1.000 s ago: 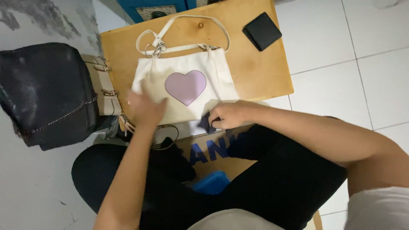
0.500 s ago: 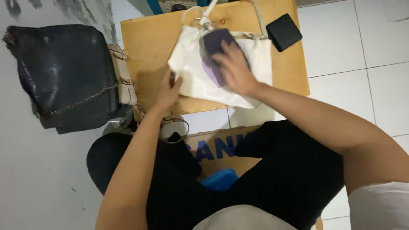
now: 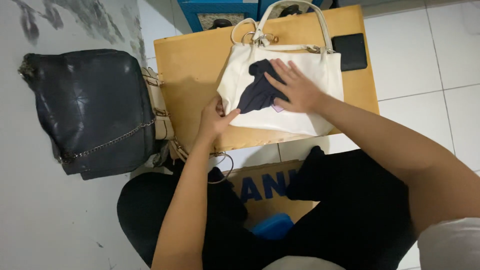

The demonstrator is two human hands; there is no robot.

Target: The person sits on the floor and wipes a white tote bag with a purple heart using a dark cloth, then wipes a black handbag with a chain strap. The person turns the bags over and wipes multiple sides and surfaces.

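Right now the right hand (image 3: 299, 91) lies flat, fingers spread, pressing a dark cloth (image 3: 257, 92) onto the white handbag (image 3: 300, 117); left hand (image 3: 214, 119) pinches the bag's lower left edge. Bag lies flat on the wooden counter (image 3: 190, 65), black wallet (image 3: 352, 51) just beside its right corner, dark quilted bag (image 3: 92, 110) left on the floor.

The white handbag (image 3: 300, 107) looks like smooth, faintly glossy leather with metal rings; the dark cloth (image 3: 257, 92) on it is soft and matt. The table (image 3: 192, 75) is smooth wood; the black bag (image 3: 90, 110) glossy quilted leather.
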